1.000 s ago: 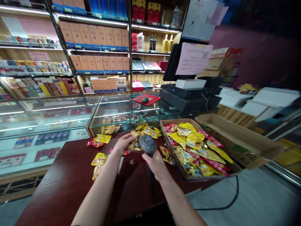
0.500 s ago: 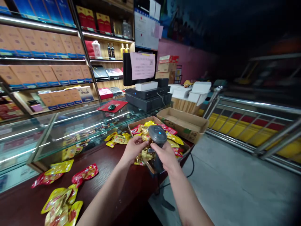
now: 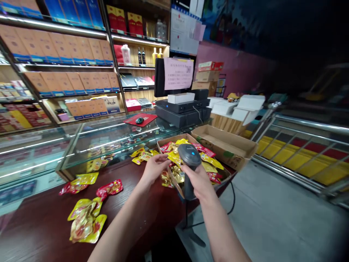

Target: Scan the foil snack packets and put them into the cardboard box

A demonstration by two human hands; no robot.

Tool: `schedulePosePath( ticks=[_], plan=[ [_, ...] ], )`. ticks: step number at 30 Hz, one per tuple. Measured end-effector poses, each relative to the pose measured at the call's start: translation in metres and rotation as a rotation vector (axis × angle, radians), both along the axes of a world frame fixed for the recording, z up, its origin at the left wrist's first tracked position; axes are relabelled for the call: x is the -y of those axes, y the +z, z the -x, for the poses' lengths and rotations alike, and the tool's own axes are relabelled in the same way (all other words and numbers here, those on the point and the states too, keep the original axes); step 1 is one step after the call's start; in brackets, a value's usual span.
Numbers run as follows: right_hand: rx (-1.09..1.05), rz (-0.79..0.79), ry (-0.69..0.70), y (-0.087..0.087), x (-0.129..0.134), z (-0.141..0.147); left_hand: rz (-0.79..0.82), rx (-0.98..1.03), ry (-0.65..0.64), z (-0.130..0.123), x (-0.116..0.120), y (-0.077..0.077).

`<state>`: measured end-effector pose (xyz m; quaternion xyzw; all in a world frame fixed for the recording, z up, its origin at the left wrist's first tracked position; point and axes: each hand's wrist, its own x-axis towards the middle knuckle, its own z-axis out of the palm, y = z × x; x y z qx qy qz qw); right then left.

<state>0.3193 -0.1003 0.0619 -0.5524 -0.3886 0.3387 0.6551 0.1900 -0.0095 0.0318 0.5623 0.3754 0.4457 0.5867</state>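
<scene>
Right hand grips barcode scanner; left hand beside snack-packet tray.

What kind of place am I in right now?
Probably a small liquor and tobacco shop: lit wooden shelves of boxed goods and glass bottles, a glass display counter, a dark grey handheld barcode scanner and a black checkout terminal.

The right hand hides most of the barcode scanner's grip.
</scene>
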Motion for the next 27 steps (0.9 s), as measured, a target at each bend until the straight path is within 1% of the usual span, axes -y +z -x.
schedulePosePath(
  ticks=[4, 8, 11, 14, 16, 18, 19, 21, 23, 24, 26, 27],
  plan=[
    [-0.031, 0.047, 0.177, -0.011, -0.015, 0.041, -0.078, -0.087, 0.183, 0.062, -0.008, -0.008],
    [-0.030, 0.112, 0.307, -0.024, -0.025, 0.084, -0.128, -0.288, 0.332, 0.133, -0.011, -0.020],
    [-0.043, 0.175, 0.430, -0.035, -0.031, 0.113, -0.212, -0.527, 0.411, 0.180, -0.006, -0.030],
    [-0.063, 0.223, 0.527, -0.047, -0.035, 0.135, -0.309, -0.880, 0.398, 0.211, 0.001, -0.042],
    [-0.067, 0.255, 0.542, -0.054, -0.037, 0.145, -0.322, -1.085, 0.346, 0.222, 0.006, -0.050],
    [-0.069, 0.286, 0.542, -0.059, -0.038, 0.151, -0.293, -1.219, 0.274, 0.226, 0.009, -0.057],
    [-0.073, 0.295, 0.542, -0.061, -0.039, 0.153, -0.269, -1.258, 0.243, 0.226, 0.009, -0.060],
    [-0.086, 0.304, 0.555, -0.063, -0.040, 0.154, -0.229, -1.280, 0.223, 0.226, 0.008, -0.065],
    [-0.102, 0.307, 0.565, -0.065, -0.041, 0.153, -0.207, -1.224, 0.260, 0.224, 0.006, -0.067],
    [-0.110, 0.308, 0.567, -0.066, -0.041, 0.151, -0.200, -1.163, 0.287, 0.224, 0.004, -0.066],
    [-0.127, 0.309, 0.571, -0.069, -0.042, 0.147, -0.177, -0.978, 0.304, 0.222, 0.001, -0.064],
    [-0.137, 0.306, 0.571, -0.070, -0.043, 0.145, -0.150, -0.859, 0.290, 0.220, 0.000, -0.063]
  ],
)
